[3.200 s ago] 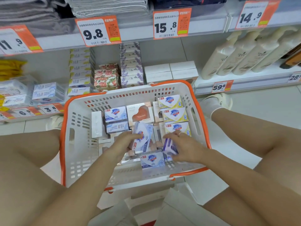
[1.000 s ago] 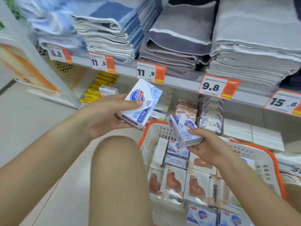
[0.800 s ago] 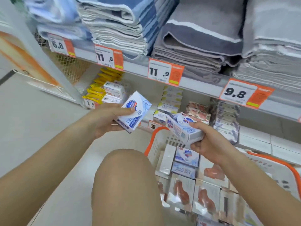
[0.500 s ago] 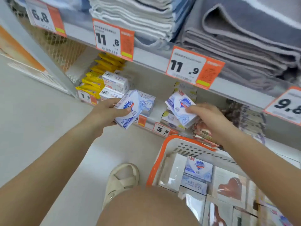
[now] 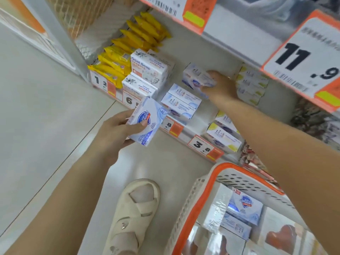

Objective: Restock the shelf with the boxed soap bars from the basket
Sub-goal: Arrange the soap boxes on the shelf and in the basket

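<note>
Here the right hand [image 5: 219, 87] grips a blue boxed soap bar [image 5: 197, 78] deep in the shelf [image 5: 200, 124], likely setting it behind the matching stack [image 5: 181, 102]. The left hand [image 5: 117, 132] holds a second box [image 5: 146, 120] near the shelf edge, ready. The basket [image 5: 204, 196] sits near right, holding more. Goat soap boxes [image 5: 147, 70] crowd the left, yellow-trimmed boxes [image 5: 223, 135] the right.
</note>
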